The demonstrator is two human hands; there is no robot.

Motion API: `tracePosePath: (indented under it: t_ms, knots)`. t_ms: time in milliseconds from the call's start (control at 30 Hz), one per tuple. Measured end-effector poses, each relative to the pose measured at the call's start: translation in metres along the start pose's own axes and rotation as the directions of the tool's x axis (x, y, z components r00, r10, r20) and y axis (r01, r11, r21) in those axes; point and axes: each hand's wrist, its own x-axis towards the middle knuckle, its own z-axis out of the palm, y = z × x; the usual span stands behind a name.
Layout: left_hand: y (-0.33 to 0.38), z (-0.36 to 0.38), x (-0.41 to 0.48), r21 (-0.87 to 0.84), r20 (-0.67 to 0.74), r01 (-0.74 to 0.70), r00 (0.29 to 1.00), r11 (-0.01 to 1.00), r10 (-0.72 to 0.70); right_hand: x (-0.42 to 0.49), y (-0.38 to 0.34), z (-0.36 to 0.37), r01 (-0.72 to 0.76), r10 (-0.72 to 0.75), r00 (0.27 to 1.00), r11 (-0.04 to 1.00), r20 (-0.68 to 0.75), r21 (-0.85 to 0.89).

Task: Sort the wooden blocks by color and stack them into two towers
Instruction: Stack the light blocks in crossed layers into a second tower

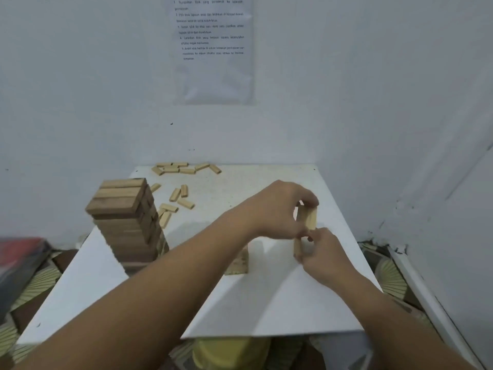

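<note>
A pale block [309, 218] stands on end, its long axis upright, between both hands above the white table [266, 303]. The left hand [280, 209] arches over it, arm reaching across from the near left, fingers and thumb curled round its top. The right hand [322, 255], just below, pinches a second pale piece [296, 247], also upright. Under the left forearm sits a low pale stack [238, 263]. Left of that arm rises a dark tower [125, 222], with loose blocks [173, 198] beyond.
</note>
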Motion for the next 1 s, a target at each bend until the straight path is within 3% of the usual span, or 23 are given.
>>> tracePosePath:
  t_ms: [67, 133, 267, 467, 1000]
  knots:
    - [0.018, 0.016, -0.045, -0.008, 0.018, -0.03, 0.999, 1.0, 0.03, -0.032, -0.001, 0.005, 0.02, -0.02, 1.0, 1.0, -0.004, 0.018]
    - [0.024, 0.035, -0.086, -0.005, 0.046, -0.003, 0.999, 1.0, 0.003, -0.058, -0.003, 0.013, 0.059, -0.057, 0.998, 0.996, 0.022, -0.073]
    - [0.006, 0.07, -0.146, 0.009, 0.063, 0.167, 0.984, 0.986, -0.167, -0.097, -0.011, 0.029, 0.047, -0.044, 0.998, 0.998, 0.056, -0.053]
    - [-0.03, 0.089, -0.188, -0.026, -0.046, 0.352, 0.935, 0.936, -0.353, -0.125, -0.026, 0.055, 0.044, -0.047, 0.992, 0.998, 0.117, 0.033]
    - [-0.046, 0.103, -0.198, -0.151, -0.136, 0.365, 0.913, 0.919, -0.385, -0.127, -0.036, 0.083, 0.058, -0.065, 0.989, 0.997, 0.129, 0.056]
